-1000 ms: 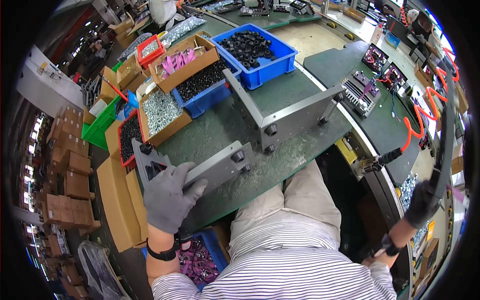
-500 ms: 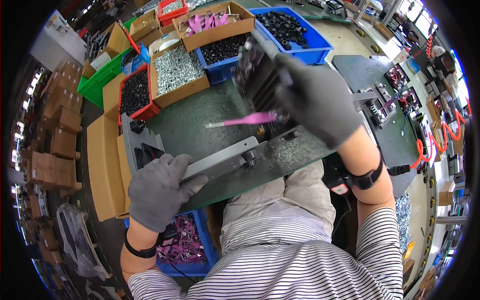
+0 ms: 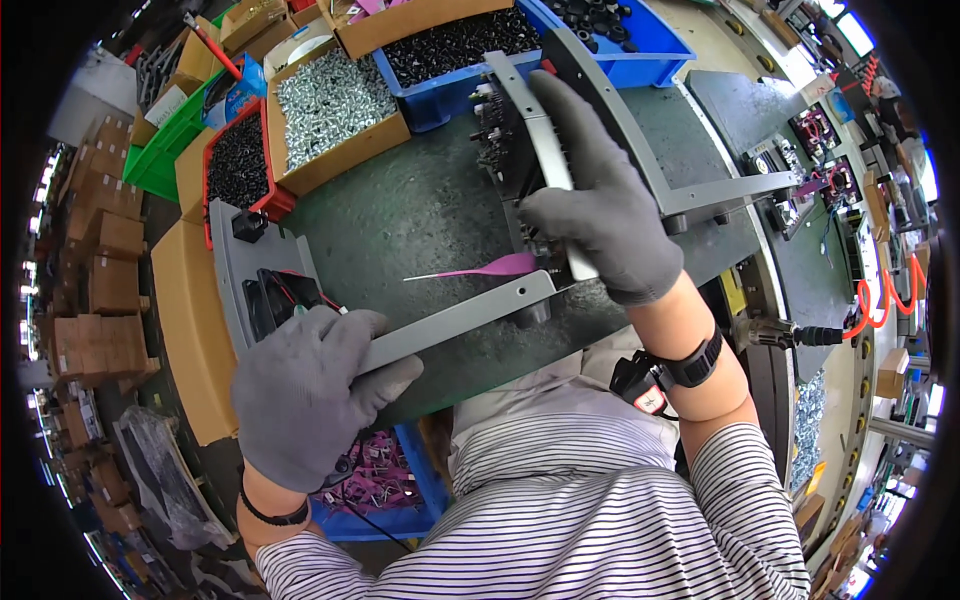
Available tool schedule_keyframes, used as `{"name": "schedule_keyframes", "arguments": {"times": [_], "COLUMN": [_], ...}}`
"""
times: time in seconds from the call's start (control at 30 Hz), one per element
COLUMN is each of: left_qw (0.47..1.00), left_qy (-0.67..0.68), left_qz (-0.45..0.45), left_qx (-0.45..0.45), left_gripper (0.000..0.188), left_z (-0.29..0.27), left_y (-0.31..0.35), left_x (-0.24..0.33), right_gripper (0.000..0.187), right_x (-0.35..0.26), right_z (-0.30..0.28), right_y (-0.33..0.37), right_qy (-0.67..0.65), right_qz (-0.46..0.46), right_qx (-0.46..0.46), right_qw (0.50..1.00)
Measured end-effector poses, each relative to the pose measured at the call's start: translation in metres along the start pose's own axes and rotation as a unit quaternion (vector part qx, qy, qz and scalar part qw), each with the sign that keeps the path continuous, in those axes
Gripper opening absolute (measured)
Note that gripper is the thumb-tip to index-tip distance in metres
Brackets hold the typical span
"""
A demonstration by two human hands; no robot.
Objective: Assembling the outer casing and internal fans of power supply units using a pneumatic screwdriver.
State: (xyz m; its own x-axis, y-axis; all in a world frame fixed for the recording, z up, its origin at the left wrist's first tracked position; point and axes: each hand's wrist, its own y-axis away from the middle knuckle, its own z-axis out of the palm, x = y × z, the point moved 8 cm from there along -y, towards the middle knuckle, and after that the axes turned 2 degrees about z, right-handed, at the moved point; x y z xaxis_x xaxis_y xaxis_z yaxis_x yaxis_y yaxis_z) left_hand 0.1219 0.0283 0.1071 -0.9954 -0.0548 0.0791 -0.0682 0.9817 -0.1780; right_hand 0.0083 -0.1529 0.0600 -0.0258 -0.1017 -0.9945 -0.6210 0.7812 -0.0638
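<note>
My left hand [image 3: 310,400], in a grey glove, closes around the near corner of a grey sheet-metal frame [image 3: 455,322]. A black fan [image 3: 268,300] with red wires sits at the frame's left side. My gloved right hand [image 3: 615,215] grips a circuit board assembly [image 3: 545,145] by its pale metal edge, thumb on the near side. The board is tilted up on edge above the bench, over the frame's right end. From its lower end a pink flat cable [image 3: 490,266] sticks out leftward. Beyond the right hand stands another grey metal bracket [image 3: 625,115].
Behind lie a box of silver screws [image 3: 325,105], a red bin of black screws [image 3: 238,155] and blue bins of black parts [image 3: 455,45]. A power screwdriver [image 3: 770,333] on a red coiled hose is at right. A blue bin of pink cables [image 3: 385,475] sits below the bench.
My right hand has turned the board assembly more upright, and its motion blur is gone. The pink cable now shows nearly edge-on. My left hand still holds the frame. The whole view has shifted slightly.
</note>
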Motion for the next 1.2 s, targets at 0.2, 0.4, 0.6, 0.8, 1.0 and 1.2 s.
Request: {"name": "schedule_keyframes", "arguments": {"times": [0.2,0.4,0.6,0.8,1.0,1.2], "left_qw": [0.999,1.000,1.000,0.998,0.995,0.996], "left_qy": [0.027,-0.007,-0.015,0.004,-0.003,-0.015], "left_qz": [-0.008,-0.019,0.008,0.056,0.091,0.086], "left_qx": [-0.042,0.004,-0.007,-0.015,-0.026,-0.037], "left_gripper": [0.043,0.034,0.036,0.038,0.039,0.039], "left_z": [0.002,0.000,0.004,0.005,0.009,0.012], "left_y": [-0.001,-0.003,-0.009,-0.021,-0.027,-0.028], "left_x": [-0.013,-0.013,-0.002,0.011,0.021,0.026], "right_gripper": [0.077,0.077,0.072,0.066,0.066,0.062], "right_x": [-0.004,-0.001,0.001,0.005,0.007,-0.003], "right_z": [0.007,0.013,0.006,0.008,0.009,-0.001], "right_y": [-0.005,-0.006,-0.013,-0.015,-0.010,-0.015], "right_qy": [-0.042,-0.118,-0.138,-0.170,-0.157,-0.067], "right_qz": [-0.036,-0.017,-0.058,-0.031,0.012,-0.110], "right_qx": [-0.113,-0.113,-0.027,-0.053,-0.108,-0.018], "right_qw": [0.992,0.987,0.988,0.983,0.982,0.991]}}
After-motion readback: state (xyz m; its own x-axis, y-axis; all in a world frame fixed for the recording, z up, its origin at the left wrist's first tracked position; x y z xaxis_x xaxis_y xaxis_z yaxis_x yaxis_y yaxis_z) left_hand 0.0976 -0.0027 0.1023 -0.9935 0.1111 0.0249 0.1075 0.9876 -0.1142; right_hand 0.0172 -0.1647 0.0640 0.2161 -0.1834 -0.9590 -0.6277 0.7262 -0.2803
